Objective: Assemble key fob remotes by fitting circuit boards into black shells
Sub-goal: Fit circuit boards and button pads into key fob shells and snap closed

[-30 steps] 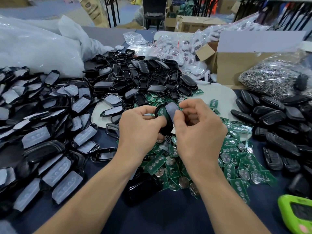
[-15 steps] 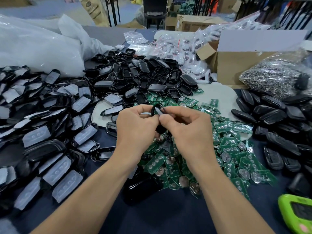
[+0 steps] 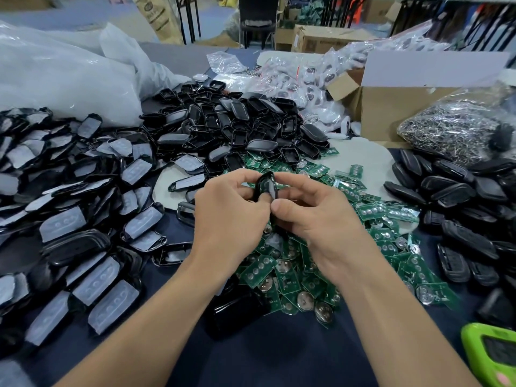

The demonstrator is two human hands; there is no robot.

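A crowded workshop table [image 3: 251, 356] draped in dark blue cloth, with stacked cartons and chair legs in the room behind. At the centre, the left hand [image 3: 229, 216] and right hand [image 3: 321, 219] meet, thumbs and fingertips of both pinching one black shell [image 3: 266, 185] held on edge. Whether a board already sits inside it cannot be seen. Directly beneath lies a heap of green circuit boards [image 3: 293, 275].

The hold is by the fingertips only. An uneven squeeze could probably seat a board crooked or bend it. A slip would drop the shell into the loose boards below.

At one o'clock, an open cardboard box [image 3: 396, 113] has its contents hidden. At two o'clock, a clear bag [image 3: 452, 129] holds small metal rings. At twelve o'clock, clear packets [image 3: 307, 82] hold pale packaged parts. At ten o'clock sits a big white plastic sack [image 3: 55, 79], contents unseen.
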